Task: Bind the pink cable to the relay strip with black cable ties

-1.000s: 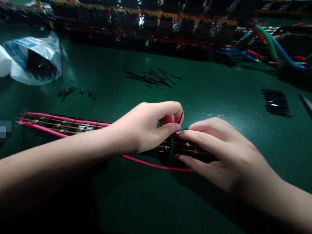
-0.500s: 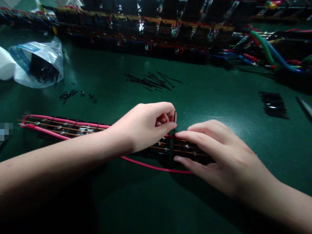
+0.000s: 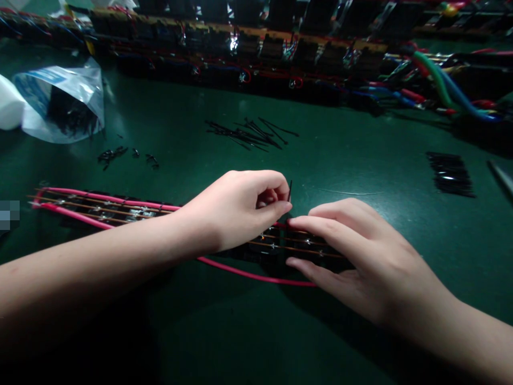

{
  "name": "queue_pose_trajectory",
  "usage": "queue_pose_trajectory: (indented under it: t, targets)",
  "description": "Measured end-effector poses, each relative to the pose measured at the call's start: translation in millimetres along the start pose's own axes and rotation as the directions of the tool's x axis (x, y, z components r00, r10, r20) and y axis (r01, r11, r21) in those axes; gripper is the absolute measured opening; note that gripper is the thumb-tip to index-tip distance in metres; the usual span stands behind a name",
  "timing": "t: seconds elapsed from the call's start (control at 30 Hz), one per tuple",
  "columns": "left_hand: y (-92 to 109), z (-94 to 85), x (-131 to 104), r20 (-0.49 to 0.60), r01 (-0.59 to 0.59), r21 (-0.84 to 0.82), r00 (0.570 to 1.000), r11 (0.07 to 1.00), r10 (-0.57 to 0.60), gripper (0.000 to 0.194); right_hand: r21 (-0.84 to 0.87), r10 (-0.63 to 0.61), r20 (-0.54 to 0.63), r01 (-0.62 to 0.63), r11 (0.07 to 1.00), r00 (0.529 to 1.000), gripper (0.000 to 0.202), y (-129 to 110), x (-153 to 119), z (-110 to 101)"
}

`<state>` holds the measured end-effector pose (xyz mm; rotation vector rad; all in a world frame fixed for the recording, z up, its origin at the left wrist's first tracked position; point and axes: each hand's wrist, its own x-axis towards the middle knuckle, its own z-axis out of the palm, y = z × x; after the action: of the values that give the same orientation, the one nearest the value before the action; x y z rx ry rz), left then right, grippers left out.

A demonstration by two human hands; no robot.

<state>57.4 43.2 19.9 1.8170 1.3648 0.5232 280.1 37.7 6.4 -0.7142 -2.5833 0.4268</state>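
In front of me lies a long strip of black components [image 3: 262, 251] with thin copper-coloured rods and solder joints along it. A red wire [image 3: 112, 200] runs along its far edge, and another red wire [image 3: 248, 275] bows out on the near side. My left hand [image 3: 248, 208] is closed in a pinch above the strip on a thin black cable tie [image 3: 290, 188], whose end stands up past the fingertips. My right hand [image 3: 356, 256] grips the strip across its width, index finger on the far edge and thumb on the near one. The strip's right end is hidden beneath it.
Loose black cable ties [image 3: 248, 132] lie beyond my hands. Small black offcuts [image 3: 112, 155] are scattered at left, near an opened plastic bag [image 3: 64, 104]. A neat black bundle [image 3: 449, 174] lies at right. Wired assemblies [image 3: 256, 53] line the back of the green table [image 3: 360, 144].
More of the cable tie's end shows above my left fingertips, leaning slightly right. Both hands stay almost in the same place.
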Motion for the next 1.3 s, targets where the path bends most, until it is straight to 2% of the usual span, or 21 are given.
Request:
queue_pose_trajectory:
  t: [1.3]
  targets:
    - [0.3,-0.2,1.0,0.031,0.010,0.028,0.999,1.000,-0.011,0.008,0.011,0.015,0.032,-0.016,1.000,0.999,0.030,0.7,0.4,-0.4]
